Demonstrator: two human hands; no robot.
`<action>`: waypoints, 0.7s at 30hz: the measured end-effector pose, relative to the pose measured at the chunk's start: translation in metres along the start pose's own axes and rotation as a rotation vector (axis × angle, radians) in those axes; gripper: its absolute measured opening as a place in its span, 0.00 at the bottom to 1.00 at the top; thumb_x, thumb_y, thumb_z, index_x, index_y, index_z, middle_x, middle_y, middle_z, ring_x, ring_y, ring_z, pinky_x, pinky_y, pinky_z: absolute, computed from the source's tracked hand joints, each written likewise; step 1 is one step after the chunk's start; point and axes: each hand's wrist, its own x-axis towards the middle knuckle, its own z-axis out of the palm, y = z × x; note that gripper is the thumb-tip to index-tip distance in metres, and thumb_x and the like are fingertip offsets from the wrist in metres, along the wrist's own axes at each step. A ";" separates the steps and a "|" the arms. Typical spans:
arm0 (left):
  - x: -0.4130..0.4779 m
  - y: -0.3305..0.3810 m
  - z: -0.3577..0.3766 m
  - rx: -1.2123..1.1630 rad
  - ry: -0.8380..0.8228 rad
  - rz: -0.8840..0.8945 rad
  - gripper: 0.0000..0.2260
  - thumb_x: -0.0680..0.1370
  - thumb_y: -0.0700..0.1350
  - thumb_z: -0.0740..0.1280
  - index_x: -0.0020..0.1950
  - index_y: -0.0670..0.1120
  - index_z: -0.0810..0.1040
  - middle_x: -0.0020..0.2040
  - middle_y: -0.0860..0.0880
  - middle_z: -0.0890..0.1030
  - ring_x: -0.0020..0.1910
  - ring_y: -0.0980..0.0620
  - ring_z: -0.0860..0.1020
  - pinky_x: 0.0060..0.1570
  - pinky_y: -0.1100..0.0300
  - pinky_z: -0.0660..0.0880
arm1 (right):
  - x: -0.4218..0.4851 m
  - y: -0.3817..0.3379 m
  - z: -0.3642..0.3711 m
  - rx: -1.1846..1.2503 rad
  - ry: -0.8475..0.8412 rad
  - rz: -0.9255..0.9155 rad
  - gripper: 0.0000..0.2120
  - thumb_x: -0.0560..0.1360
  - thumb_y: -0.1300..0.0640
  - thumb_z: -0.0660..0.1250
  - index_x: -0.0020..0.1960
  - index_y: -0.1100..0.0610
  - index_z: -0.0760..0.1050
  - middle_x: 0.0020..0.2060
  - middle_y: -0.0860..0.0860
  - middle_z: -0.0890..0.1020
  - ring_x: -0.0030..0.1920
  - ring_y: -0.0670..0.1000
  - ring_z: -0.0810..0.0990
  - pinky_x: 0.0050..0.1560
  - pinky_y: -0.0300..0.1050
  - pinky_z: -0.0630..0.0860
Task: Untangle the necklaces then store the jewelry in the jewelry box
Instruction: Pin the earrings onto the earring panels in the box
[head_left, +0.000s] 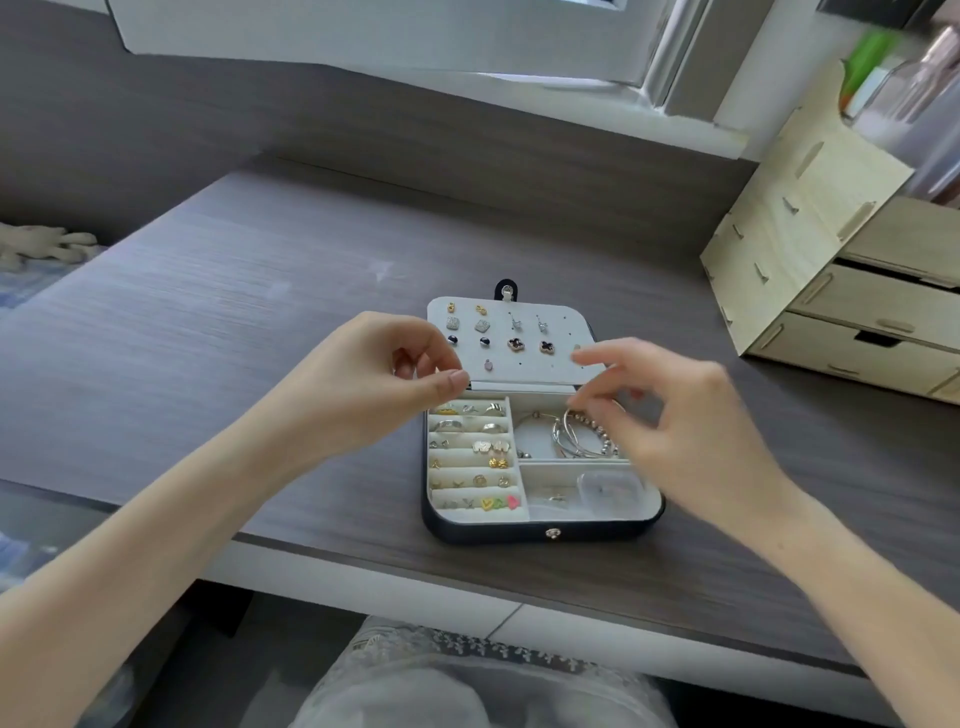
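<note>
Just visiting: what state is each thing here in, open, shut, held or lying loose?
Dark blue jewelry box with cream lining: open, lid laid back.
Silver bangles: lying loose in the upper right compartment.
Pale wooden drawer organiser: lower drawers pushed in.
Left hand: thumb against forefinger; anything pinched is too fine to see.
Right hand: blurred, fingertips drawn together above the bangles; hold unclear.

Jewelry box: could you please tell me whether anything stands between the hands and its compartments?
Nothing visible does. The lid lies open behind, and the left hand and right hand are over the open box; bangles lie in one compartment.
</note>
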 end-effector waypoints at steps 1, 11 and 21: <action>0.002 0.002 0.001 0.002 -0.001 0.007 0.06 0.73 0.43 0.71 0.35 0.47 0.80 0.28 0.57 0.71 0.29 0.61 0.67 0.29 0.73 0.64 | 0.005 0.015 -0.006 -0.045 0.041 0.062 0.11 0.71 0.66 0.70 0.50 0.54 0.80 0.37 0.44 0.84 0.41 0.35 0.77 0.44 0.24 0.67; 0.033 0.022 0.028 0.084 -0.049 0.081 0.06 0.72 0.44 0.71 0.35 0.49 0.80 0.29 0.57 0.72 0.30 0.59 0.67 0.30 0.69 0.63 | 0.008 0.110 -0.030 -0.345 -0.016 0.402 0.04 0.73 0.58 0.70 0.44 0.55 0.83 0.40 0.51 0.83 0.42 0.53 0.77 0.45 0.45 0.70; 0.052 0.034 0.043 0.088 -0.079 0.111 0.04 0.73 0.44 0.70 0.39 0.46 0.81 0.29 0.55 0.71 0.30 0.59 0.67 0.30 0.67 0.63 | 0.004 0.121 -0.020 -0.423 0.011 0.408 0.04 0.73 0.58 0.68 0.41 0.57 0.81 0.39 0.50 0.79 0.45 0.54 0.74 0.42 0.40 0.60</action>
